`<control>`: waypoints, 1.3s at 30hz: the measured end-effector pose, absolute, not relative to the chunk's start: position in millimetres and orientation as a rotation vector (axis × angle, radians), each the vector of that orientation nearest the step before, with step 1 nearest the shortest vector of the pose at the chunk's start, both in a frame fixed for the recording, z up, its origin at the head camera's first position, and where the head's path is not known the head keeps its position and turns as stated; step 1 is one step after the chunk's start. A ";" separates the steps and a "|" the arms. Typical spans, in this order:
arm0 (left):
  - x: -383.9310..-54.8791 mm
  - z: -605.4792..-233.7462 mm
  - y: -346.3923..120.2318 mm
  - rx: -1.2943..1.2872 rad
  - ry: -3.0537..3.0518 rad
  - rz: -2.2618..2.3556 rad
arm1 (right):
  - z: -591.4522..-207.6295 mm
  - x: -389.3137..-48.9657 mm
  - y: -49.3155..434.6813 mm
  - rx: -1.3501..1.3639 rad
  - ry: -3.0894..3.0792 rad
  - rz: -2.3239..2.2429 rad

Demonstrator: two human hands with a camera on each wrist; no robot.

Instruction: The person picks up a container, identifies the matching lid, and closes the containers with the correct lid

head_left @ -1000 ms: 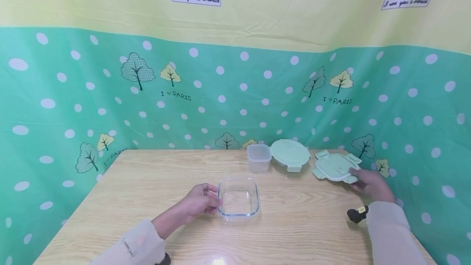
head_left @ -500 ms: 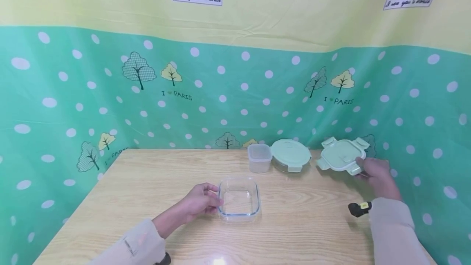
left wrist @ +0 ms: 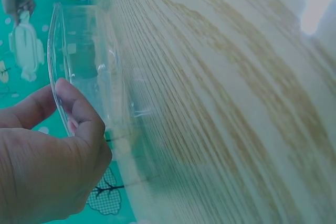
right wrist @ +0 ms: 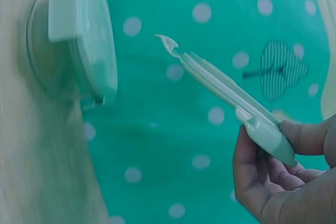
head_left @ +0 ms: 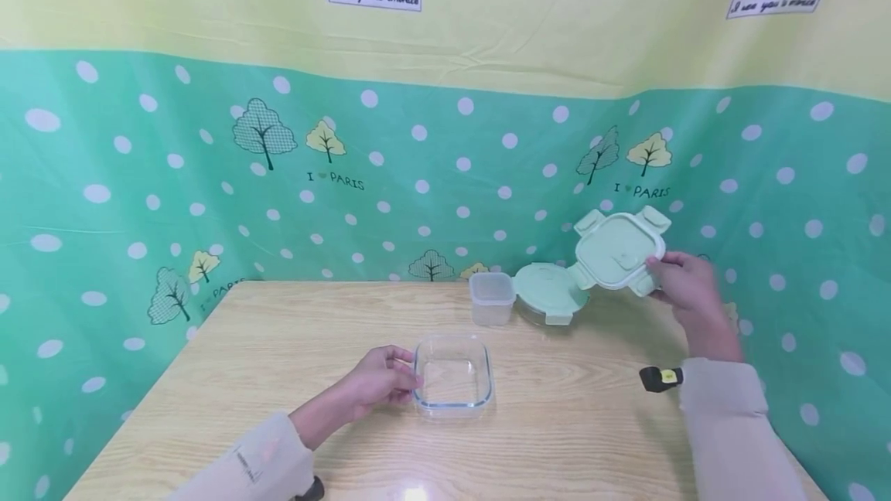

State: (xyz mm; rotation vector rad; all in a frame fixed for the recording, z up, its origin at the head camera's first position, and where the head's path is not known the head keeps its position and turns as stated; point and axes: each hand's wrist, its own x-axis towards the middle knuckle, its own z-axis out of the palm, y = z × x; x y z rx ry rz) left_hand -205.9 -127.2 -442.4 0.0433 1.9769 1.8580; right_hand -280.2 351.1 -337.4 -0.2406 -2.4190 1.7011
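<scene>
My left hand (head_left: 381, 383) pinches the left rim of a square clear glass food container (head_left: 452, 411), which stands without a lid on the table. In the left wrist view the thumb and fingers straddle the rim of the glass container (left wrist: 86, 61). At the right, my right hand (head_left: 685, 284) holds up a pale green square snap-on lid (head_left: 616, 252), tilted and clear of the table, its flaps spread outward. The right wrist view shows the lid (right wrist: 226, 95) edge-on, thumb on one face and fingers on the other.
Behind, on the wooden table (head_left: 320, 323), stand a small translucent lidded tub (head_left: 491, 306) and a round glass container with a green lid (head_left: 550, 289). The raised lid overlaps the round one in the head view. A dotted green and yellow curtain (head_left: 418, 145) hangs behind the table.
My right hand has lifted the square lid off the table, first up and slightly right, then further up and left. The left hand and glass container have stayed in place.
</scene>
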 end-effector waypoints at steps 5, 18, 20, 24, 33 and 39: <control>-206.3 -443.8 -126.5 0.032 1.994 1.849 | -332.1 -281.4 322.4 -0.100 -2.424 1.677; -222.8 -429.0 -131.3 -0.090 2.133 1.912 | -334.7 -281.5 252.1 0.147 -2.472 1.580; -227.1 -426.0 -131.3 -0.098 2.129 1.938 | -336.2 -279.6 242.7 0.198 -2.463 1.553; -235.0 -422.5 -132.0 -0.096 2.113 1.992 | -341.4 -277.0 226.1 0.270 -2.477 1.493; -246.7 -416.6 -135.2 -0.112 2.034 2.101 | -359.8 -270.4 194.4 0.391 -2.485 1.423; -253.5 -406.9 -134.8 -0.078 1.988 2.156 | -374.1 -266.9 180.6 0.510 -2.453 1.393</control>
